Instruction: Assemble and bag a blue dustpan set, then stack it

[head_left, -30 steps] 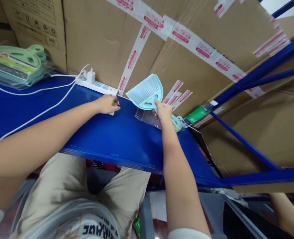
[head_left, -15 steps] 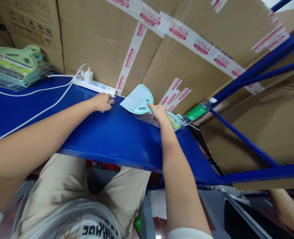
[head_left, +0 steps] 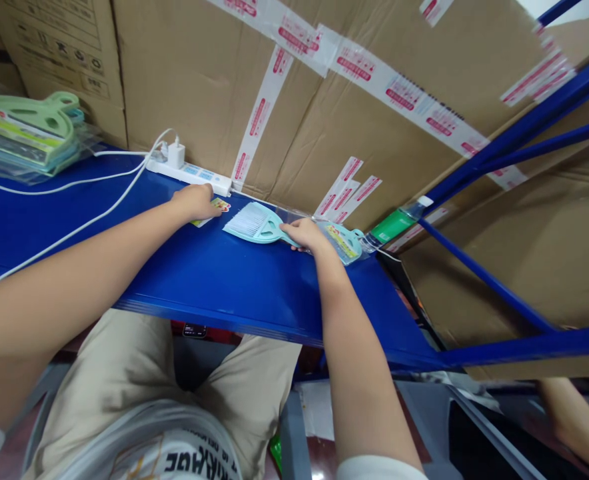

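Note:
My right hand [head_left: 304, 235] is closed round the handle end of a light-blue dustpan set. Its small brush [head_left: 254, 220], with white bristles, faces up and is nested in the pan, low over the blue shelf board. A small colourful card [head_left: 218, 207] lies under the fingertips of my left hand [head_left: 195, 202], partly hidden by them; the fingers are curled on it. Just right of my right hand is a bagged light-blue dustpan set [head_left: 343, 241] with a yellow label. Clear plastic film shows behind my right hand.
A white power strip [head_left: 189, 175] with a plug and cables runs along the back of the blue shelf [head_left: 214, 287]. Packaged dustpans [head_left: 29, 133] lie at left. A green-labelled bottle [head_left: 399, 221] leans by the blue frame at right. Taped cardboard [head_left: 189, 87] stands behind.
My right hand has lowered the dustpan set and moved it a little left, its face now tipped flatter. The card under my left hand shows more and lies flatter on the shelf.

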Action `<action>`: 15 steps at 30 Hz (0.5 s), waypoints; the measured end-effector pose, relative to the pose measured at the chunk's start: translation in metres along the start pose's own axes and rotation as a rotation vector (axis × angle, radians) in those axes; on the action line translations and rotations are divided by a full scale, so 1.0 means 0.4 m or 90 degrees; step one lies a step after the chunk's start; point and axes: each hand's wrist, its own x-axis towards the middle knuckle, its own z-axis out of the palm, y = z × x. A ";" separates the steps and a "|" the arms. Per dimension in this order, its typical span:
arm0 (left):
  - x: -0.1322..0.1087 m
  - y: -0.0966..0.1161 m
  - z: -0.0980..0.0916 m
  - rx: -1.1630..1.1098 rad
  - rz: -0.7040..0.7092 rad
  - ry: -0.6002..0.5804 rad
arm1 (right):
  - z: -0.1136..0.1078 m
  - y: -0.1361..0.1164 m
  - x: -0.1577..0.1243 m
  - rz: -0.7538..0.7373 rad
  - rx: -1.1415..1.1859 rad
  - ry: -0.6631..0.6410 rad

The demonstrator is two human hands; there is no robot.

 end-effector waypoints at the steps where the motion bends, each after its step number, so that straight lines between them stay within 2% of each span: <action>1: 0.003 -0.002 0.003 -0.002 0.006 0.001 | -0.001 0.002 0.002 -0.012 -0.038 0.019; 7: 0.015 -0.009 0.014 -0.015 0.057 0.004 | -0.007 0.007 0.003 -0.083 -0.229 0.155; 11: 0.013 -0.005 0.013 -0.020 0.090 0.003 | -0.003 0.008 0.001 -0.082 -0.239 0.206; 15: 0.005 0.004 0.009 -0.019 0.097 -0.007 | 0.000 0.007 0.001 -0.080 -0.239 0.222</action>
